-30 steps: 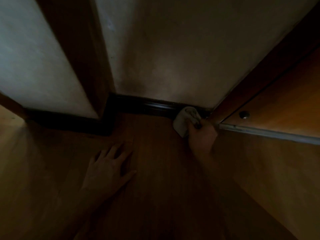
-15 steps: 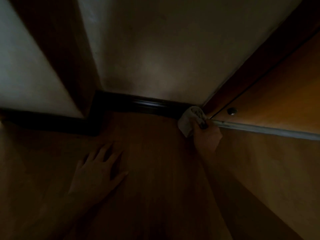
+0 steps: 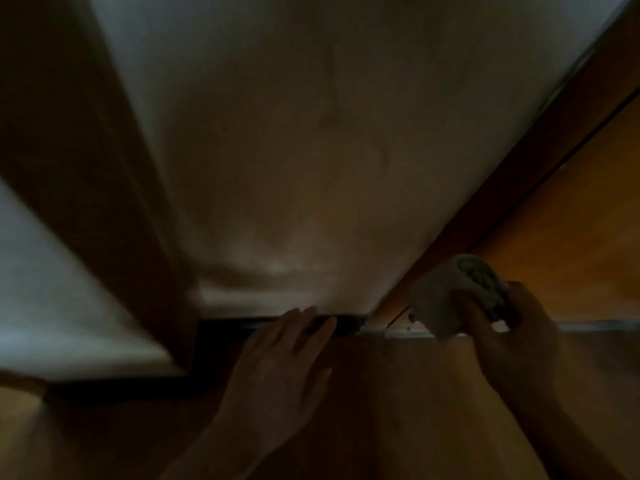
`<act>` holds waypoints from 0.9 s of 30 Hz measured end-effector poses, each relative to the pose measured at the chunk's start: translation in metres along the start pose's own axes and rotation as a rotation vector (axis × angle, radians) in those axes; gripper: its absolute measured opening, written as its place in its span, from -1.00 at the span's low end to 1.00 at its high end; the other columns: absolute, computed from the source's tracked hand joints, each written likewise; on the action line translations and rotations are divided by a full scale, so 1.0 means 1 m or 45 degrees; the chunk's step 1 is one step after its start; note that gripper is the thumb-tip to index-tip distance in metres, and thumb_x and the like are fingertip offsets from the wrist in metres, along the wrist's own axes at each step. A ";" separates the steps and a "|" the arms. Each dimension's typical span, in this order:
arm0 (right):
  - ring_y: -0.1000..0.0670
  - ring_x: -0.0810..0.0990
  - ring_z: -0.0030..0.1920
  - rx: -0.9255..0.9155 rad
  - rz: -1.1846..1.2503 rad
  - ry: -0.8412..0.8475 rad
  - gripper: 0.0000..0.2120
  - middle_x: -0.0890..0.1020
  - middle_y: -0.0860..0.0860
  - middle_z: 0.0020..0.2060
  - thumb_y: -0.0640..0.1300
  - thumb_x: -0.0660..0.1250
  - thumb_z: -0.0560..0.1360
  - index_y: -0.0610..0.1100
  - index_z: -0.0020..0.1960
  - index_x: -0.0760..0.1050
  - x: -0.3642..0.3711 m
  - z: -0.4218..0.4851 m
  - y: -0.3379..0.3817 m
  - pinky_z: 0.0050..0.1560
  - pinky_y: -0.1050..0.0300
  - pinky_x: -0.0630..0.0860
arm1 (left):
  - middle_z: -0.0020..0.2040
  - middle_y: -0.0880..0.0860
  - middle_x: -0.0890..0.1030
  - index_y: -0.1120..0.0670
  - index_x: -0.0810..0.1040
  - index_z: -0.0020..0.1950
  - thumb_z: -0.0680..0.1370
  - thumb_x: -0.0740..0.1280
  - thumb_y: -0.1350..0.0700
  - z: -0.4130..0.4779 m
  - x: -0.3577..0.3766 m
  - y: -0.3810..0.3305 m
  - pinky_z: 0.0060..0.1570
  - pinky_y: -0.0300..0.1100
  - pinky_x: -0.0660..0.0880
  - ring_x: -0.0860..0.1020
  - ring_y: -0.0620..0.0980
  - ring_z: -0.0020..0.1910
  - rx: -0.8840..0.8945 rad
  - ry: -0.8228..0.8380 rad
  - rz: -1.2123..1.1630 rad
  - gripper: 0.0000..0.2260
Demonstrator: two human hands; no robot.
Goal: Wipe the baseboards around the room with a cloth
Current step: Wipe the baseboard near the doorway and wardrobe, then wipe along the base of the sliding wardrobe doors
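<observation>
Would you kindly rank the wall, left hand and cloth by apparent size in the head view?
Largest: wall.
Then: left hand.
Smallest: cloth, partly covered by the right hand gripping it.

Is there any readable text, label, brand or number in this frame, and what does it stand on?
None can be read.
The cloth in the right hand has a dark patch, too blurred to tell whether it is print.
The wall, baseboard and door show no lettering.

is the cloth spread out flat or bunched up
Bunched up: the cloth is wadded into a thick roll, gripped by the right hand.
</observation>
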State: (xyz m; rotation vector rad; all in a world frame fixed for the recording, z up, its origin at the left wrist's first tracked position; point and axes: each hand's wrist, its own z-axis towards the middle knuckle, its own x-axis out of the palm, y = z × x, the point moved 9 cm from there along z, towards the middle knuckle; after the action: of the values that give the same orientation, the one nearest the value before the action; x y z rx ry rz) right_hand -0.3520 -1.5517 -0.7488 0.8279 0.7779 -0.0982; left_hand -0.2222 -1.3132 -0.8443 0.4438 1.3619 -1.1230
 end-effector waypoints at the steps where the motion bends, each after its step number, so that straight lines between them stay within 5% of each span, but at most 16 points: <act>1: 0.11 0.48 -0.25 -0.044 -0.008 -0.027 -0.59 0.52 -0.06 -0.23 0.26 0.27 0.46 -0.11 -0.06 0.48 -0.021 0.010 0.013 -0.29 0.20 0.35 | 0.47 0.04 0.47 -0.05 0.44 0.50 0.59 0.20 -0.17 0.011 -0.021 -0.005 0.28 0.07 0.49 0.46 0.07 0.42 0.026 -0.011 0.036 -0.50; 3: 0.03 0.38 -0.24 -0.092 -0.038 -0.088 -0.47 0.47 -0.08 -0.12 0.32 0.23 0.47 -0.18 0.00 0.48 -0.065 0.030 0.040 -0.22 0.22 0.34 | 0.48 0.04 0.46 -0.06 0.43 0.51 0.58 0.21 -0.14 0.032 -0.064 -0.014 0.32 0.10 0.47 0.46 0.08 0.43 0.073 -0.022 0.098 -0.50; 5: -0.02 0.39 -0.03 -0.148 -0.085 -0.125 -0.32 0.42 -0.15 0.08 0.38 0.21 0.48 -0.27 0.07 0.52 -0.099 0.048 0.066 -0.07 0.25 0.37 | 0.50 0.03 0.42 -0.08 0.38 0.54 0.55 0.27 -0.11 0.048 -0.108 -0.024 0.37 0.09 0.40 0.42 0.08 0.45 0.106 -0.050 0.142 -0.47; 7: -0.08 0.37 0.25 -0.194 -0.149 -0.103 -0.35 0.35 -0.23 0.31 0.30 0.25 0.50 -0.32 0.11 0.53 -0.117 0.064 0.083 0.06 0.05 0.38 | 0.52 0.03 0.39 -0.08 0.36 0.54 0.53 0.31 -0.08 0.064 -0.148 -0.029 0.38 0.08 0.34 0.39 0.08 0.46 0.149 -0.115 0.170 -0.44; 10: 0.36 0.12 0.46 -0.228 -0.165 -0.059 -0.62 0.11 -0.12 0.58 0.00 0.32 0.59 -0.34 0.14 0.52 -0.127 0.085 0.098 0.10 -0.03 0.38 | 0.53 0.02 0.38 -0.05 0.38 0.54 0.51 0.35 -0.01 0.085 -0.193 -0.039 0.39 0.13 0.34 0.36 0.09 0.47 0.274 -0.259 0.185 -0.42; 13: 0.50 -0.08 0.44 -0.240 -0.190 -0.052 -0.66 -0.04 0.00 0.62 -0.03 0.31 0.54 -0.30 0.14 0.52 -0.126 0.107 0.113 0.15 0.05 0.34 | 0.54 0.07 0.37 0.00 0.41 0.53 0.48 0.35 0.07 0.099 -0.218 -0.056 0.43 0.21 0.30 0.31 0.13 0.53 0.482 -0.354 0.277 -0.41; 19: 0.48 -0.15 0.44 -0.251 -0.190 0.023 -0.44 -0.13 0.01 0.62 0.13 0.26 0.52 -0.24 0.36 0.45 -0.108 0.126 0.120 0.40 0.20 0.15 | 0.64 0.09 0.15 -0.04 0.33 0.58 0.44 0.35 0.03 0.126 -0.244 -0.062 0.54 0.23 0.04 0.04 0.07 0.63 0.581 -0.373 0.505 -0.33; 24: 0.24 -0.04 0.49 -0.226 -0.353 0.136 -0.59 -0.18 -0.08 0.62 -0.01 0.37 0.57 -0.21 0.32 0.48 -0.111 0.129 0.120 0.39 0.19 0.19 | 0.64 0.07 0.15 0.01 0.32 0.58 0.41 0.38 0.01 0.129 -0.248 -0.058 0.53 0.18 0.07 0.08 0.07 0.63 0.605 -0.443 0.571 -0.28; 27: 0.13 0.00 0.54 -0.223 -0.483 0.221 -0.60 -0.20 -0.13 0.61 -0.02 0.41 0.55 -0.28 0.25 0.51 -0.112 0.132 0.115 0.47 0.00 0.26 | 0.64 0.07 0.16 0.04 0.30 0.60 0.44 0.36 0.02 0.128 -0.248 -0.058 0.54 0.18 0.06 0.12 0.09 0.62 0.605 -0.500 0.629 -0.29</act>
State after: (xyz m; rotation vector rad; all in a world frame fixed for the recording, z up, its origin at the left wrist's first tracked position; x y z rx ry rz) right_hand -0.3140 -1.5875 -0.5479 0.5199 1.0865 -0.2939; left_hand -0.1584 -1.3511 -0.5697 0.8052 0.5869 -1.0385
